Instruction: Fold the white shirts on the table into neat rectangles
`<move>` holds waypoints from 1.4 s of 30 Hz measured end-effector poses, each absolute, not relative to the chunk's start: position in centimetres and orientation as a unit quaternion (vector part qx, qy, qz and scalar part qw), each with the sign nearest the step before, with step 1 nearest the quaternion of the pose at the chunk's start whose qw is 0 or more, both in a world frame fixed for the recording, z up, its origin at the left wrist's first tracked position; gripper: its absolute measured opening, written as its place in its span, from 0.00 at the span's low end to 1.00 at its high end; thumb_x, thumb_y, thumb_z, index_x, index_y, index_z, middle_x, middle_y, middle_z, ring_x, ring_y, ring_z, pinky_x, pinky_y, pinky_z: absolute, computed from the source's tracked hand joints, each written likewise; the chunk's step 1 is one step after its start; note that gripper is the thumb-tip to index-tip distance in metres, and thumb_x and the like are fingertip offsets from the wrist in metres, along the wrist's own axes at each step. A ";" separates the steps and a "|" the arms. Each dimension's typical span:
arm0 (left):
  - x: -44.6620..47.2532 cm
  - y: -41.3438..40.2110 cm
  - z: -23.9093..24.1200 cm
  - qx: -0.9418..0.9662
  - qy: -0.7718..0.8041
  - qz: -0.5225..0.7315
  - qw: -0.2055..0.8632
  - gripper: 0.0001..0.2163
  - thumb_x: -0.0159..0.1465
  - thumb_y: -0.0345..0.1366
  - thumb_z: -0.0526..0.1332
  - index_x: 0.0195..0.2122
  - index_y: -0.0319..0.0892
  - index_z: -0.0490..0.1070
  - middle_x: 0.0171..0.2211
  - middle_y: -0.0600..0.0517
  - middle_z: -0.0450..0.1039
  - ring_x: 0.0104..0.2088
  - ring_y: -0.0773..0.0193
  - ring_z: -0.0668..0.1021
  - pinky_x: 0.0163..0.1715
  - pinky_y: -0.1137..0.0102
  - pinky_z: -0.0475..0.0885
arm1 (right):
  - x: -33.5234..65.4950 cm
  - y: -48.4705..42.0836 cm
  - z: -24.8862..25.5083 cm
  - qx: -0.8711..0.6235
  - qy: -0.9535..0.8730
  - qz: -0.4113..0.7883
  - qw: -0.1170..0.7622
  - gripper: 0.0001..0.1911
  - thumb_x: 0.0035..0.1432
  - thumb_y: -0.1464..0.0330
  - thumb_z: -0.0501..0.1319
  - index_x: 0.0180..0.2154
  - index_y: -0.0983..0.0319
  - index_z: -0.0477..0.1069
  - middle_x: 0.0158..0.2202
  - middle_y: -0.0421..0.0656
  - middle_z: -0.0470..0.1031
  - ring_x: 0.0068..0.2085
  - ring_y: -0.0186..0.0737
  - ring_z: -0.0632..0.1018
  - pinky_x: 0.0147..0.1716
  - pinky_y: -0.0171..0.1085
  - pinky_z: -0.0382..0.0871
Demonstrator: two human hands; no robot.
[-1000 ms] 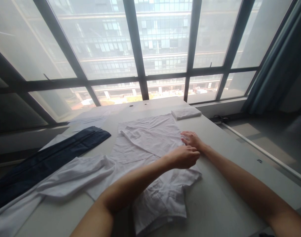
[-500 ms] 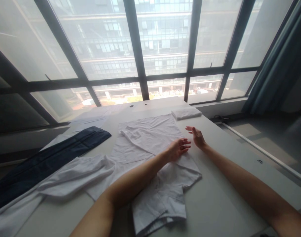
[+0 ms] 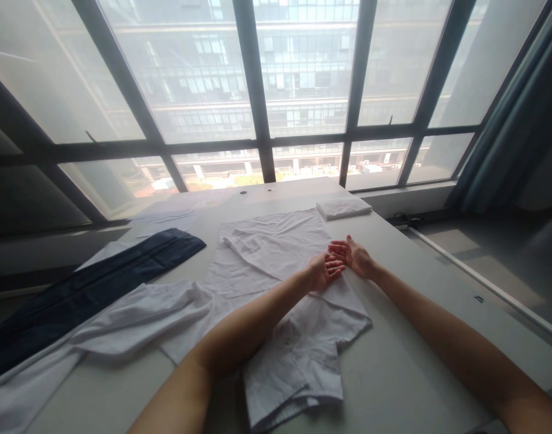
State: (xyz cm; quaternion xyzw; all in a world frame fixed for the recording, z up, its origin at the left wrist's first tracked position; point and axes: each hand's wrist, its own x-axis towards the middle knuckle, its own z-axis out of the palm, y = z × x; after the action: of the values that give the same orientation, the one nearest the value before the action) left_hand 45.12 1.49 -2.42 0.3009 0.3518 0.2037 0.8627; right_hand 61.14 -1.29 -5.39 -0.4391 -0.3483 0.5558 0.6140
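A white shirt (image 3: 266,265) lies spread flat on the grey table (image 3: 406,337), partly folded, with a sleeve trailing to the near right. My left hand (image 3: 323,270) rests on the shirt's right edge, fingers loosely curled and apart, holding nothing. My right hand (image 3: 352,254) is just beyond it at the same edge, palm turned up, fingers stretched out and slightly raised off the cloth. The two hands nearly touch.
A dark navy garment (image 3: 99,280) lies at the left over other white cloth (image 3: 140,319). A small folded white piece (image 3: 343,207) sits at the table's far end. Large windows (image 3: 276,90) stand behind; a teal curtain (image 3: 515,108) hangs at right.
My right hand lifted off the shirt's edge and turned palm up. My left hand opened from a loose curl and slid slightly farther along the edge.
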 end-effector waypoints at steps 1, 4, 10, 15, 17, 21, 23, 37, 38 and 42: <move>45.0 1.6 -2.3 0.298 0.358 0.198 0.862 0.05 0.70 0.30 0.52 0.40 0.37 0.67 0.32 0.46 0.73 0.28 0.66 0.78 0.31 0.74 0.77 | 61.2 -1.1 -5.5 -0.439 -0.344 0.548 0.623 0.26 0.73 0.53 0.46 0.44 0.62 0.76 0.47 0.54 0.82 0.54 0.47 0.80 0.59 0.48 0.72; 44.8 1.7 -2.3 0.292 0.367 0.195 0.862 0.06 0.71 0.32 0.53 0.46 0.36 0.65 0.38 0.42 0.75 0.31 0.64 0.80 0.33 0.72 0.78 | 61.6 -0.6 -5.7 -0.454 -0.327 0.489 0.669 0.21 0.72 0.54 0.51 0.42 0.61 0.76 0.47 0.52 0.82 0.56 0.46 0.79 0.61 0.48 0.71; 44.9 1.9 -3.0 0.377 0.353 0.176 0.838 0.04 0.70 0.30 0.51 0.40 0.39 0.64 0.35 0.47 0.73 0.28 0.69 0.77 0.30 0.76 0.74 | 62.0 -1.3 -4.6 -0.408 -0.316 0.450 0.729 0.22 0.70 0.52 0.52 0.42 0.59 0.77 0.46 0.51 0.83 0.56 0.48 0.79 0.63 0.50 0.68; 45.1 2.2 -3.4 0.424 0.337 0.160 0.825 0.08 0.69 0.31 0.52 0.31 0.42 0.62 0.23 0.56 0.61 0.18 0.73 0.64 0.19 0.78 0.63 | 60.6 -2.2 -4.0 -0.386 -0.350 0.570 0.636 0.33 0.73 0.50 0.39 0.46 0.62 0.77 0.51 0.53 0.81 0.56 0.48 0.79 0.63 0.51 0.67; 45.0 2.4 -3.3 0.430 0.327 0.152 0.828 0.09 0.70 0.31 0.52 0.31 0.42 0.63 0.23 0.57 0.61 0.18 0.73 0.63 0.19 0.79 0.62 | 60.3 -2.0 -4.3 -0.413 -0.339 0.574 0.620 0.33 0.73 0.51 0.39 0.46 0.62 0.77 0.49 0.54 0.81 0.54 0.47 0.80 0.61 0.50 0.69; 43.8 4.1 -2.5 0.440 0.300 0.094 0.841 0.04 0.68 0.30 0.57 0.36 0.40 0.69 0.27 0.54 0.69 0.23 0.72 0.71 0.26 0.79 0.68 | 60.4 -1.5 -4.9 -0.427 -0.328 0.573 0.618 0.31 0.74 0.53 0.40 0.45 0.62 0.77 0.48 0.53 0.81 0.52 0.45 0.81 0.60 0.48 0.71; 42.5 5.7 -2.0 0.451 0.286 0.050 0.844 0.04 0.68 0.30 0.59 0.41 0.38 0.73 0.31 0.50 0.74 0.26 0.70 0.75 0.30 0.77 0.72 | 60.6 -1.4 -4.9 -0.426 -0.321 0.573 0.622 0.30 0.74 0.54 0.41 0.43 0.63 0.77 0.47 0.53 0.82 0.51 0.44 0.81 0.62 0.46 0.69; 29.5 16.7 0.1 0.498 0.429 0.417 0.628 0.17 0.73 0.27 0.43 0.43 0.37 0.73 0.44 0.39 0.79 0.45 0.60 0.83 0.47 0.64 0.78 | 60.6 -1.4 -4.9 -0.409 -0.305 0.581 0.634 0.27 0.75 0.57 0.45 0.43 0.66 0.77 0.46 0.56 0.82 0.52 0.44 0.81 0.63 0.44 0.67; 29.4 16.9 0.1 0.518 0.451 0.437 0.581 0.19 0.73 0.26 0.41 0.41 0.38 0.73 0.42 0.41 0.80 0.44 0.63 0.83 0.46 0.66 0.78 | 60.6 -1.4 -4.9 -0.411 -0.305 0.579 0.635 0.27 0.75 0.58 0.45 0.42 0.66 0.77 0.47 0.56 0.81 0.52 0.44 0.81 0.63 0.44 0.67; 30.8 17.1 -0.1 0.573 0.493 0.455 0.471 0.26 0.72 0.28 0.37 0.34 0.38 0.76 0.34 0.45 0.80 0.40 0.66 0.82 0.44 0.76 0.75 | 60.7 -1.5 -4.9 -0.415 -0.306 0.577 0.634 0.26 0.75 0.58 0.44 0.43 0.65 0.77 0.47 0.55 0.82 0.53 0.44 0.81 0.63 0.45 0.68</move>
State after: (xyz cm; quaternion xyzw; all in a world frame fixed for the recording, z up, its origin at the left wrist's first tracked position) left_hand 30.76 17.05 -0.06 0.5726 0.4929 0.4554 0.4710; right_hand 60.65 -1.50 -4.88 -0.4148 -0.3064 0.5768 0.6335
